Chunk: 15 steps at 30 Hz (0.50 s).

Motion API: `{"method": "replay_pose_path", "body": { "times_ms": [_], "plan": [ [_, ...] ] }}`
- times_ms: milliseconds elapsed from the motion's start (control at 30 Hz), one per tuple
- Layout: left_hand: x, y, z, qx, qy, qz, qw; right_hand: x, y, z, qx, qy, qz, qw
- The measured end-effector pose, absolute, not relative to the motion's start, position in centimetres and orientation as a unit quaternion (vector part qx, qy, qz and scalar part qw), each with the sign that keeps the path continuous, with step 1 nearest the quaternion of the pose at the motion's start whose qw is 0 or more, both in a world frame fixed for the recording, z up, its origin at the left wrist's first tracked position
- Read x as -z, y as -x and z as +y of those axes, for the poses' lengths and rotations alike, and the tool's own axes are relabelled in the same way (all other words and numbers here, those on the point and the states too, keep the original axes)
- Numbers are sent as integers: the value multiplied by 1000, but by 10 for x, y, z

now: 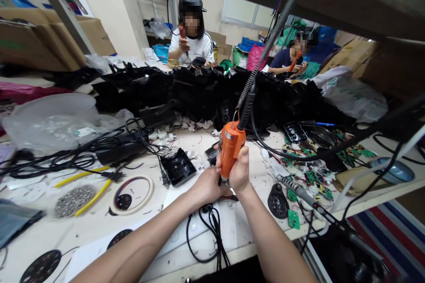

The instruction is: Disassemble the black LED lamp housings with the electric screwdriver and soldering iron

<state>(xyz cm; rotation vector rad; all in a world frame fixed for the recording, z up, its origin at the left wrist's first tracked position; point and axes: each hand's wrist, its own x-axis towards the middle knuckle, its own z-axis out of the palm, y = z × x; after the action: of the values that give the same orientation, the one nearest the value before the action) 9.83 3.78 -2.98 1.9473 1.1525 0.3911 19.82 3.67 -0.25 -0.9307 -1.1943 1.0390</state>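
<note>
My right hand (240,171) is wrapped round an orange electric screwdriver (230,148), which hangs from a coiled spring (249,84) and points down. Just to its left, my left hand (206,185) is closed by the tip of the tool, on a small dark part that my fingers mostly hide. A looped black power cord (217,234) runs from beneath my hands to the table's front edge. The screwdriver's tip is hidden between the two hands. Left of them lies an open black plastic housing (177,167).
A heap of black plastic parts (186,93) spans the back. On the right are green circuit boards (318,170) and a soldering iron (302,194); on the left, a pile of screws (74,200), yellow-handled pliers (94,195) and a tape roll (133,194). Two people sit opposite.
</note>
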Motion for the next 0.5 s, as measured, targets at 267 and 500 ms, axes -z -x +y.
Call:
{"method": "replay_pose_path", "body": {
  "times_ms": [267, 500],
  "plan": [
    [27, -98, 39, -157, -783, 443, 408, -15, -198, 23, -442, 373, -458, 675],
    [25, -99, 40, -161, -788, 431, 410, -25, -201, 16, -469, 341, -415, 701]
  ]
}}
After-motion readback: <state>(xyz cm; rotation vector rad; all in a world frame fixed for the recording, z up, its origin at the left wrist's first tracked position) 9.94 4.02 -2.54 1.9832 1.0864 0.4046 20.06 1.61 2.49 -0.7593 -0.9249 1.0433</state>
